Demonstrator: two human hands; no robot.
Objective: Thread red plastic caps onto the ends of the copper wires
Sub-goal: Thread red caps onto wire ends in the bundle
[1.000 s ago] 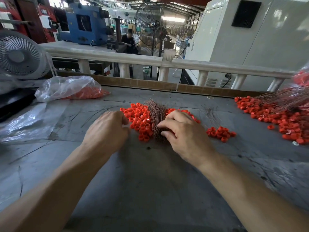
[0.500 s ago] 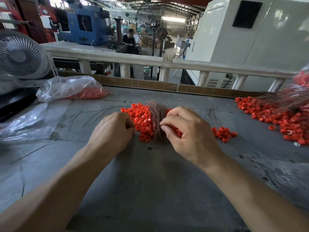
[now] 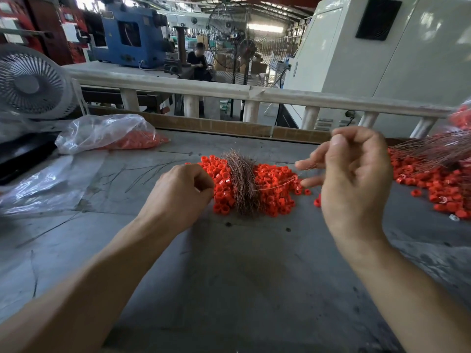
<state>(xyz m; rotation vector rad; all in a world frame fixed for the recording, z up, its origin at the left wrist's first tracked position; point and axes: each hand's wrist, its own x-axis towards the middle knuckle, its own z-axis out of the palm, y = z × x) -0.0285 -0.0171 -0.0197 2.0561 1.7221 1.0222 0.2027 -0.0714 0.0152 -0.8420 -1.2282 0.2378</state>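
Thin copper wire [image 3: 275, 186] runs roughly sideways from bundle to raised right hand [image 3: 354, 179] pinching it; left hand [image 3: 182, 193] clenched beside red plastic caps [image 3: 272, 186], contents unclear.

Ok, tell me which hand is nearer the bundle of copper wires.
Left. The left hand sits just left of the bundle of copper wires; the right hand is raised farther to its right.

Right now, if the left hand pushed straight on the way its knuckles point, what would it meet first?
Probably the red caps heaped just beyond the left hand, then the copper wire bundle lying across them. Depth is unclear, so the fingers may already touch the caps.
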